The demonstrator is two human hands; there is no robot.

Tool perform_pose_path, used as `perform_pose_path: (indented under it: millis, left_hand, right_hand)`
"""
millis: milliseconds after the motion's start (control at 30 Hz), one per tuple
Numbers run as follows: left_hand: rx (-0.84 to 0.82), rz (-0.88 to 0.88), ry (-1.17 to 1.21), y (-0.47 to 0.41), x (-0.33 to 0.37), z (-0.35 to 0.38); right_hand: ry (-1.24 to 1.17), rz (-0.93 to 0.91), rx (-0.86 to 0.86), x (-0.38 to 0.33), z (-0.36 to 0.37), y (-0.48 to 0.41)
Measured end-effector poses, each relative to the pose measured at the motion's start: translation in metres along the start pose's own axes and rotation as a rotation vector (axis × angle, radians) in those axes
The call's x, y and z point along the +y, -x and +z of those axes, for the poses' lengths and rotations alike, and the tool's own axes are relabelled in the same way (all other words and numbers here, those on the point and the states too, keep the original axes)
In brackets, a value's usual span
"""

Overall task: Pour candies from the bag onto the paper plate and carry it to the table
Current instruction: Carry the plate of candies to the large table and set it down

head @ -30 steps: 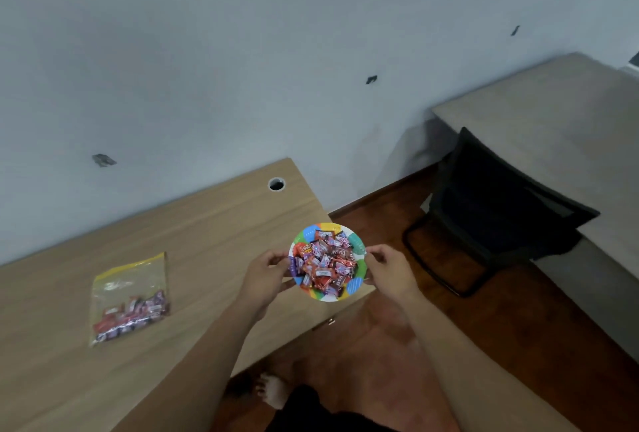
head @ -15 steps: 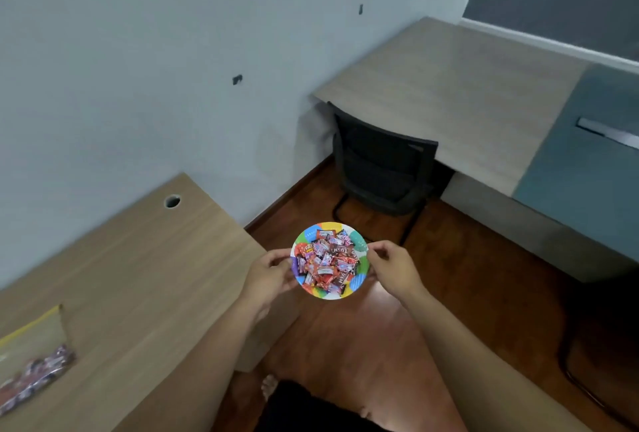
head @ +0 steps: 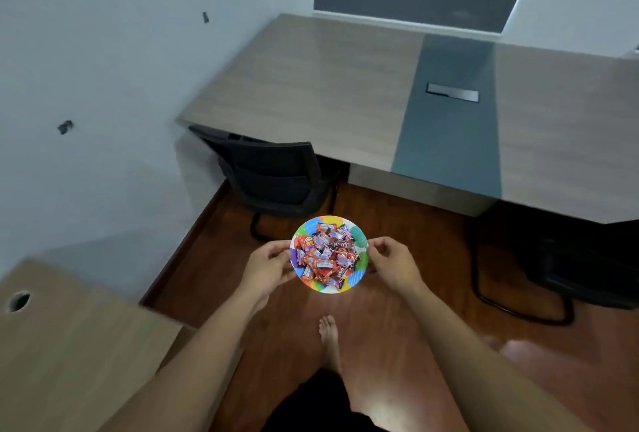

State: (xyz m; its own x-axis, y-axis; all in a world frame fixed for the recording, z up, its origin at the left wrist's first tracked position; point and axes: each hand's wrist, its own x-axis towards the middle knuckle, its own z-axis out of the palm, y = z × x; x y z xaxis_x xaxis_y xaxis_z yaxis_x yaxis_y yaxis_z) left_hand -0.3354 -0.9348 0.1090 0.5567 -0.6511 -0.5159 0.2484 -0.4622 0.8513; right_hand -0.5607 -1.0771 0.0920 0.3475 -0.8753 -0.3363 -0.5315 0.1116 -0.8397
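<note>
View has swung off the bag-side worktop: left hand (head: 268, 267) and right hand (head: 394, 264) each grip-pinch the round multicoloured paper plate (head: 358, 277) of wrapped candies (head: 325, 258) above the floor, grey-brown worktop (head: 311, 85) at 12 o'clock, so carrying is underway.

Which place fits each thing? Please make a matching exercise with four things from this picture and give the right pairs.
Things:
1. paper plate
2. candies
3. black chair
4. round cable hole

Places:
A. in the light wooden desk at lower left
B. pushed under the grey table
C. held between the left hand and the right hand, over the floor
D. piled on the plate

Pairs: 1-C, 2-D, 3-B, 4-A
</note>
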Motion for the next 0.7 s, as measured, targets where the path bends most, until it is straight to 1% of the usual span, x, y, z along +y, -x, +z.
perform_pose_path:
  millis: [167, 333, 533, 700]
  left_hand:
    - [-0.092, -0.004, -0.038, -0.057, 0.024, 0.061]
    - [-0.151, -0.013, -0.063, -0.115, 0.061, 0.117]
    - [-0.233, 0.017, -0.082, -0.184, 0.108, 0.174]
    - [-0.283, 0.001, -0.103, -0.222, 0.136, 0.219]
  right_hand:
    - [-0.018, 0.057, 0.054, 0.004, -0.048, -0.05]
    - [-0.056, 0.123, 0.093, 0.002, -0.09, -0.11]
    - [-0.102, 0.143, 0.16, -0.001, -0.134, -0.185]
    - [-0.162, 0.183, 0.199, 0.006, -0.164, -0.232]
